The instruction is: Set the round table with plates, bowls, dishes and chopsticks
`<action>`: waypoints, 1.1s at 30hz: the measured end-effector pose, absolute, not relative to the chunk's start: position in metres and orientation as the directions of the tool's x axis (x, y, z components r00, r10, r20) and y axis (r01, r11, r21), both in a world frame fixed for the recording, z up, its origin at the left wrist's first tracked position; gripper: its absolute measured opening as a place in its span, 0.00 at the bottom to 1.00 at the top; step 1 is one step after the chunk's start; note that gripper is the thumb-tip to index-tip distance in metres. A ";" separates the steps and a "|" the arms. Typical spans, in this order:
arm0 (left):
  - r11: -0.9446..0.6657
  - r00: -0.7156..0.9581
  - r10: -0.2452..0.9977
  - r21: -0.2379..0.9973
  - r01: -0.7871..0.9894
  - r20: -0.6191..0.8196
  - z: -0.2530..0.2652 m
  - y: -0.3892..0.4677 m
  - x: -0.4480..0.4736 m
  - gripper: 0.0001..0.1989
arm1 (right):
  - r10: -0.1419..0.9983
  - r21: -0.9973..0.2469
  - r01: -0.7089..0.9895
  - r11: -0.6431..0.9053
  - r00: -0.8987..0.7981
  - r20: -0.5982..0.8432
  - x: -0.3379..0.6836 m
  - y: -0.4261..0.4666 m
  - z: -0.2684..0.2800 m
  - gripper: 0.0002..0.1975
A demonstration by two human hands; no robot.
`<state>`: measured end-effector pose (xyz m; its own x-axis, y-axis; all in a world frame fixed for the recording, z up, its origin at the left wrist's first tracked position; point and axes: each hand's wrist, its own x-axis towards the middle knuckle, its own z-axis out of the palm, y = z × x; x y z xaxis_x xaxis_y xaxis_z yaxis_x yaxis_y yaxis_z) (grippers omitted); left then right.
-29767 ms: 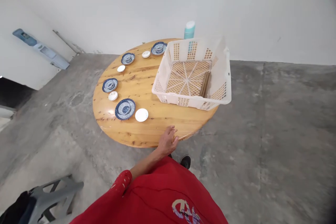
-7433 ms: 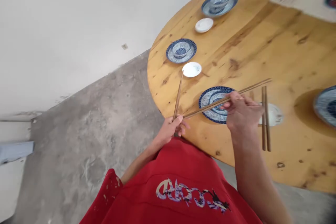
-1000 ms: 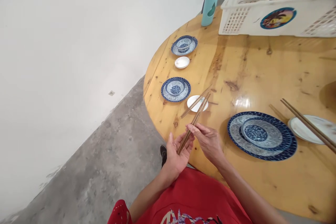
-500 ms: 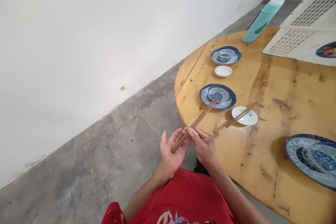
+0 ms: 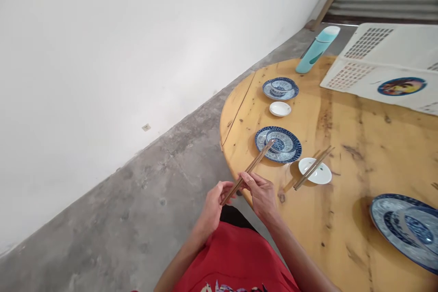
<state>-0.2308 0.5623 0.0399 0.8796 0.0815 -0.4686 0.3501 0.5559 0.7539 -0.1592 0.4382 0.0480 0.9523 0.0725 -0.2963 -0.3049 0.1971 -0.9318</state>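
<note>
A pair of brown wooden chopsticks (image 5: 256, 163) slants up and away from me over the table's edge. My right hand (image 5: 263, 195) pinches them near the middle between thumb and fingers. Around their lower end, my left hand (image 5: 213, 205) is closed, its fingers curled. The far tips overlap, in view, a blue-and-white plate (image 5: 294, 150) with a small patterned bowl (image 5: 282, 139) on it. To the right, another pair of chopsticks (image 5: 313, 169) rests across a small white dish (image 5: 324, 176).
The round wooden table (image 5: 342, 219) bears a farther plate (image 5: 294, 93) with a bowl, a white dish (image 5: 280, 109), a turquoise bottle (image 5: 316, 52) and a white plastic basket (image 5: 362, 84). At right lies a nearer plate (image 5: 383, 223) with a bowl. A white wall (image 5: 119, 54) stands left.
My left hand has gone from an open palm under the chopsticks to fingers curled round their lower end. The right hand still pinches them. The view has shifted slightly up and right.
</note>
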 end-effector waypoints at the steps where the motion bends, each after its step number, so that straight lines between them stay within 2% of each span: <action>1: 0.466 0.886 0.069 0.800 0.379 -0.459 0.037 0.564 -0.221 0.23 | 0.030 -0.932 -0.294 0.211 0.955 -0.295 -0.149 0.435 0.043 0.20; 8: 0.067 0.883 -0.159 0.888 0.455 -0.441 0.038 0.573 -0.140 0.27 | -0.227 -0.897 -0.254 0.362 0.909 -0.349 -0.087 0.421 0.013 0.23; 13: -0.109 0.859 -0.218 0.887 0.449 -0.463 0.048 0.569 -0.090 0.23 | -0.377 -0.867 -0.222 0.446 0.832 -0.407 -0.059 0.417 0.010 0.24; 22: -0.226 0.842 -0.339 0.905 0.361 -0.420 0.049 0.555 -0.014 0.17 | -0.536 -0.884 -0.149 0.443 0.747 -0.394 -0.008 0.393 0.027 0.19; 27: -0.257 0.818 -0.434 0.922 0.288 -0.377 0.038 0.559 0.052 0.15 | -0.604 -0.877 -0.023 0.480 0.717 -0.349 0.043 0.367 0.033 0.18; 33: -0.348 0.772 -0.522 0.917 0.195 -0.362 0.023 0.571 0.145 0.13 | -0.696 -0.844 0.043 0.534 0.589 -0.411 0.114 0.332 0.027 0.15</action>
<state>0.1448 0.5713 0.0230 0.7722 -0.5221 -0.3622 0.1951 -0.3477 0.9171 0.1140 0.3317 0.0270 0.5888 -0.6962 -0.4106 0.0427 0.5341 -0.8443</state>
